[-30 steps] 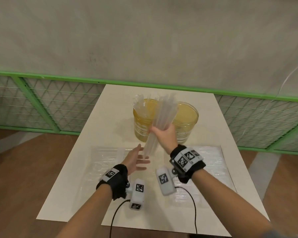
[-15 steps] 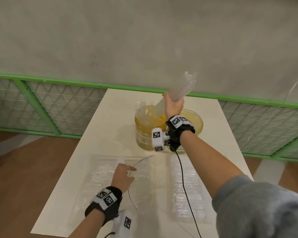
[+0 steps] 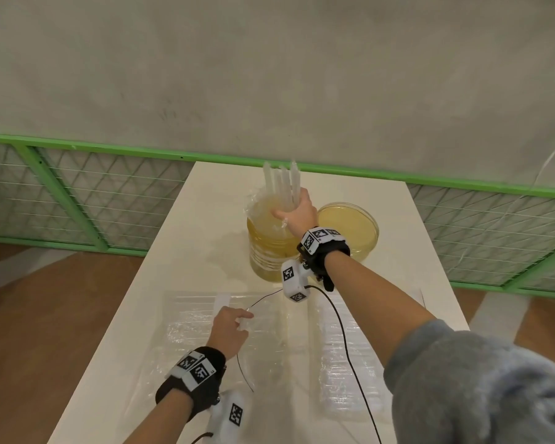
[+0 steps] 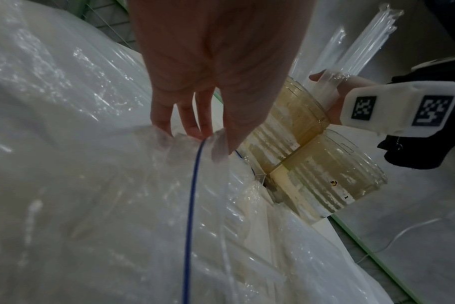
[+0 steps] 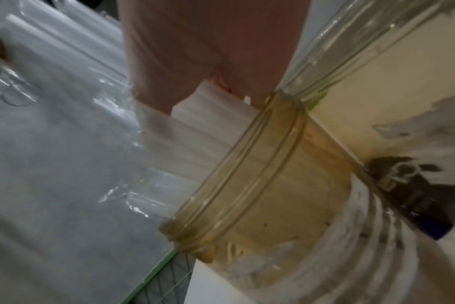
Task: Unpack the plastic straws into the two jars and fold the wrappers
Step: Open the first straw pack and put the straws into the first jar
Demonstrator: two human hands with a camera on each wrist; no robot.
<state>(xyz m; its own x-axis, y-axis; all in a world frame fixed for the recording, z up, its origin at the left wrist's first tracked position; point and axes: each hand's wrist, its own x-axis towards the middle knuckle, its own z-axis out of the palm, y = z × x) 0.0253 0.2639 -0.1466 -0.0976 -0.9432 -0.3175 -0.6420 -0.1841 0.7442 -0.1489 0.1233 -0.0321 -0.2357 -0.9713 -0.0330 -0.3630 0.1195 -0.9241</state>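
Right hand (image 3: 297, 213) now down at left jar (image 3: 269, 248) mouth, fist round straws (image 3: 282, 184); half second ago raised high. Straws upright, lower ends entering jar. Left hand (image 3: 229, 328) stays pinching wrapper (image 3: 193, 318) on table (image 3: 161, 283). Right jar (image 3: 350, 229) likely next; folding pending.

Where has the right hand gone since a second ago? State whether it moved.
Yes. The right hand carried the straw bundle away from the person, from in front of the jars to above the left jar.
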